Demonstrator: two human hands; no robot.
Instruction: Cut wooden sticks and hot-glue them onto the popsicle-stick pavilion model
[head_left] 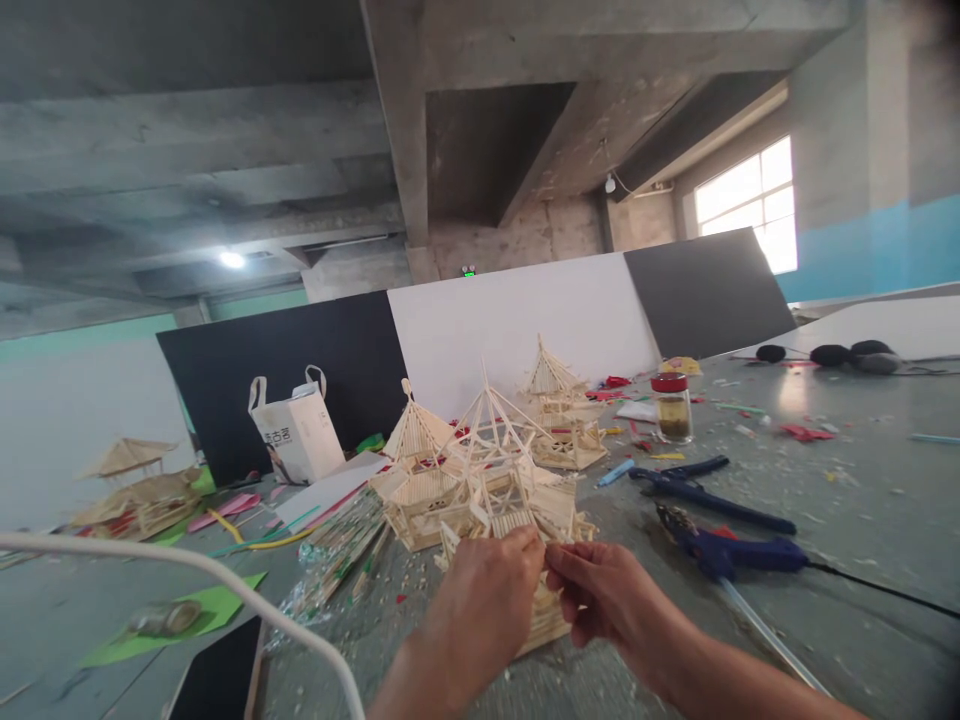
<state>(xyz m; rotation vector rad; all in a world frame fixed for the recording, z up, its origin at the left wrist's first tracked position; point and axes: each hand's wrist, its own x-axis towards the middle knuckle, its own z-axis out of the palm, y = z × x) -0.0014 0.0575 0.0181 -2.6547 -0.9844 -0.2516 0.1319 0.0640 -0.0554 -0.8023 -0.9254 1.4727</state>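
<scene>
Here, a thin stick [559,547] is pinched between the fingertips of the left hand [480,590] and right hand [611,590], just before the toothpick pavilion model [499,490]. A light, steady grip is best kept; the glue gun [731,550] lies right of the hands.

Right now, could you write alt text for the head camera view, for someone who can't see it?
Two bare hands, left hand and right hand, pinch a thin stick at a small pavilion model built of light sticks on a littered grey table. Behind it stand more stick pavilions; a blue glue gun, a red-lidded jar and a white bag lie around.
</scene>
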